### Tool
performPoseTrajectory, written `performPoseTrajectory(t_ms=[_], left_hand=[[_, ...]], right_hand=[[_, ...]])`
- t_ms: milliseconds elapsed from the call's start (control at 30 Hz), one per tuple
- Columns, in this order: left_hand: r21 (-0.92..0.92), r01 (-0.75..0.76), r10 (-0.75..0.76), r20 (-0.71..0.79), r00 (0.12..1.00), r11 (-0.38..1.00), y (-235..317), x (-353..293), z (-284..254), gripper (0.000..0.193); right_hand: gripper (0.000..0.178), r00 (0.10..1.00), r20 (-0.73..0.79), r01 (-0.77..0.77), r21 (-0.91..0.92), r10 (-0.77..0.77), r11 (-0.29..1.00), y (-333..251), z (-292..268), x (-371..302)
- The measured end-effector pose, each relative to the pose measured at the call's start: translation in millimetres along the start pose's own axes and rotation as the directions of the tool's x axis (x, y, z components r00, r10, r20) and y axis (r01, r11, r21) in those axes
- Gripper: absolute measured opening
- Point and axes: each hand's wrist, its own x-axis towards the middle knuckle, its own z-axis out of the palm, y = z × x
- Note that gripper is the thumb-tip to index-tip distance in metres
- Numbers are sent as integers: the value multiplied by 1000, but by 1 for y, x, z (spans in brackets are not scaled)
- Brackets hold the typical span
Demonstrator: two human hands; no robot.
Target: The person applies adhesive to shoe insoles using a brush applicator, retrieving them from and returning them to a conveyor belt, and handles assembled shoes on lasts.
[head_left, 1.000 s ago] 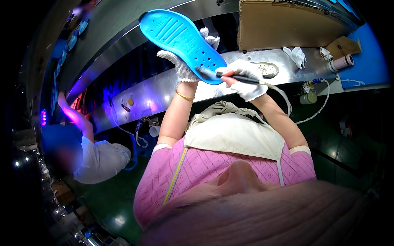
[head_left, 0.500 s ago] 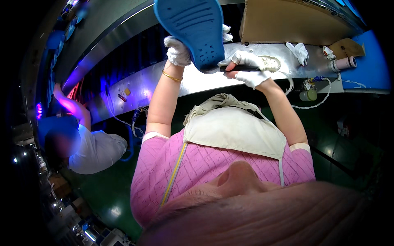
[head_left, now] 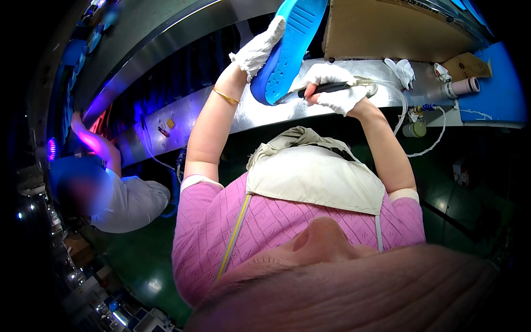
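My left hand (head_left: 260, 51), in a white glove, grips a blue shoe insole (head_left: 295, 52) by its left edge and holds it up, tilted, above the metal bench. Bright light falls on the face of the insole, which has ridges at the far end and small pits near the heel. In my right hand (head_left: 338, 99), also gloved but with bare fingertips showing, is a slim black-handled tool (head_left: 331, 87). Its thin tip comes close to the heel edge of the insole; whether they touch I cannot tell. A white hose or cord (head_left: 404, 110) trails near that hand.
A metal bench (head_left: 215, 105) runs across ahead of me. Behind it on the right stands a cardboard box (head_left: 387, 30). White gloves (head_left: 402, 72) and a pale tube (head_left: 464, 86) lie to the right. At far left sits a co-worker (head_left: 130, 202); a small red tool (head_left: 164, 131) lies nearer.
The insole has been turned and tilted in my left hand, which now shows on its left edge, and its face has gone from dark to brightly lit. My right hand has barely moved.
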Motion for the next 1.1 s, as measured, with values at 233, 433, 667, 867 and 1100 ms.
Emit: performPoseTrajectory(t_ms=[233,433,667,867,1100], left_hand=[[-40,116,-118,-80,990,993,-8,5,-3,70],[-62,124,-129,-96,987,990,-5,4,2,66],[-46,140,-146,-178,973,989,-12,4,1,68],[-177,-28,20,-47,999,984,-2,-13,-6,88],[-681,25,-29,5,1000,732,-37,-34,-42,97]], right_hand=[[12,973,26,227,-252,-228,941,7,3,2],[9,991,-122,57,-22,-59,998,11,-8,8],[9,992,-127,25,115,-10,993,13,-23,12],[12,994,-25,101,-59,-103,993,7,-40,-6],[18,948,-314,111,195,-45,974,18,-30,-21]])
